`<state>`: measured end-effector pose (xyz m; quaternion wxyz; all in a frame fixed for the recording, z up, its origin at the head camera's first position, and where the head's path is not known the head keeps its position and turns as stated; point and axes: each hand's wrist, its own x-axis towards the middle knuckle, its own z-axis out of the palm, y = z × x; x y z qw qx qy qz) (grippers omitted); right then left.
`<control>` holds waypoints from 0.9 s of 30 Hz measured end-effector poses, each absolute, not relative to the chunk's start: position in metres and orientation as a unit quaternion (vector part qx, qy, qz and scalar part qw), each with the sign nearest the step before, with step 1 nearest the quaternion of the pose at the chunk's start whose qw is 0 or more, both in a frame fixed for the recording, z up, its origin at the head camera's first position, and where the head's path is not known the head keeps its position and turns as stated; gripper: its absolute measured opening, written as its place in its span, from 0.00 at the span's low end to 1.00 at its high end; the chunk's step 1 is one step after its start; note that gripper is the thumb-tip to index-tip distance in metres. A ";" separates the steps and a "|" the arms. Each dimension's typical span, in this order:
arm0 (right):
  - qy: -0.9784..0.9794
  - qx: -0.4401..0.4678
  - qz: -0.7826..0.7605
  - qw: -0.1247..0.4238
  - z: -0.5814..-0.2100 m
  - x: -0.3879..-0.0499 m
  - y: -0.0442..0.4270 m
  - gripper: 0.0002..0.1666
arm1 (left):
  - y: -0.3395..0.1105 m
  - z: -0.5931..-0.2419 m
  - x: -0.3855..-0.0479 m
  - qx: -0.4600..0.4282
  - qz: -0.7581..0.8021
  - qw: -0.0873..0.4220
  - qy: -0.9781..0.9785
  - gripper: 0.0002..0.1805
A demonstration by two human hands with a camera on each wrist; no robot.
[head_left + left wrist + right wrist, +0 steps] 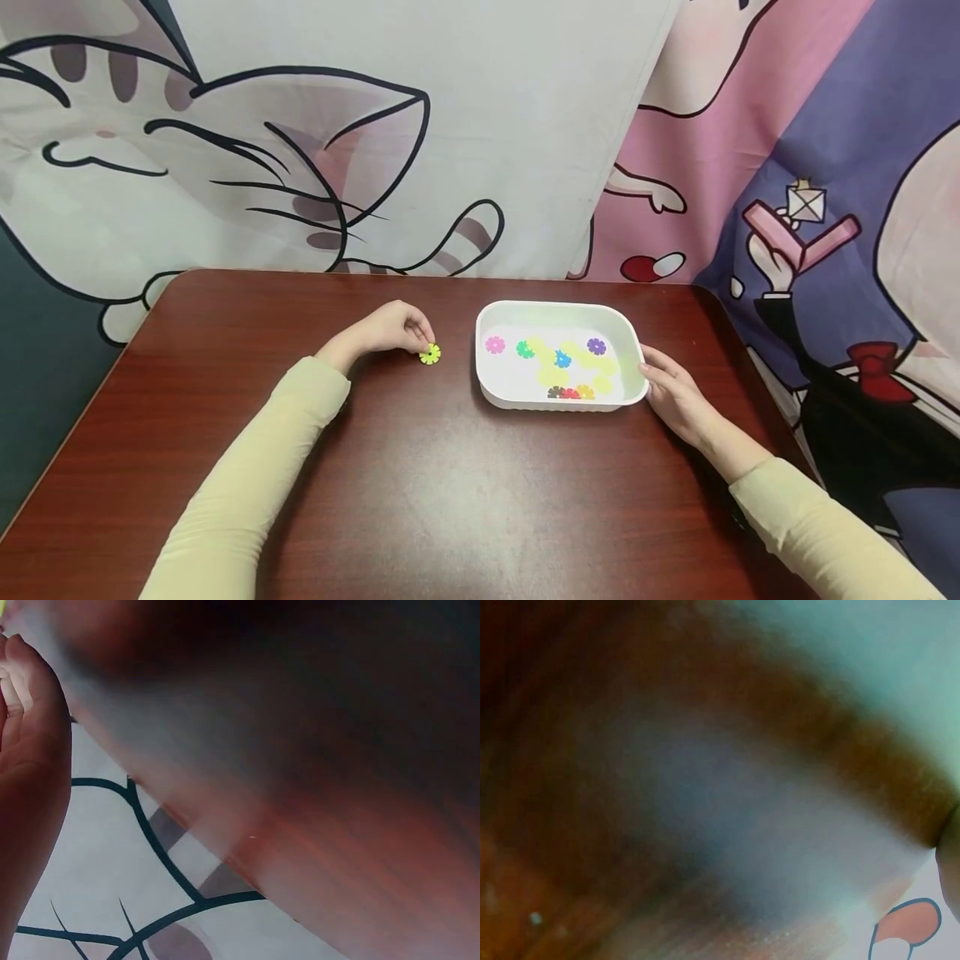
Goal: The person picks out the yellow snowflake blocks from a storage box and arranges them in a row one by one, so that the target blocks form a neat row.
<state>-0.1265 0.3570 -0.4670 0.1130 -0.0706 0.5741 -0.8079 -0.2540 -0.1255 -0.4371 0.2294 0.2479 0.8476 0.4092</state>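
Note:
Left of the tray, my left hand point(396, 327) pinches a yellow-green snowflake building disc point(430, 355) between thumb and fingertips, at or just above the tabletop. A white plastic tray point(517, 312) with rounded corners stands on the table. My right hand point(672, 393) grips its right rim. Inside the tray lie a pink disc point(495, 345), a green disc point(526, 349), a blue disc point(562, 359), a purple disc point(596, 347) and several yellow ones point(553, 377). Black, red point(570, 393) and orange discs sit along its near side. The left wrist view shows part of the left hand point(34, 712); the right wrist view is mostly blurred.
The brown wooden table point(420, 492) runs up to a cartoon-printed cloth point(525, 150) at its far edge. More printed cloth point(817, 275) hangs along the right side.

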 end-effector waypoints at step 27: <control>0.569 -0.068 -0.812 0.110 -0.467 -0.127 0.357 0.24 | -0.127 -0.437 -0.242 0.255 0.357 0.181 0.880 0.04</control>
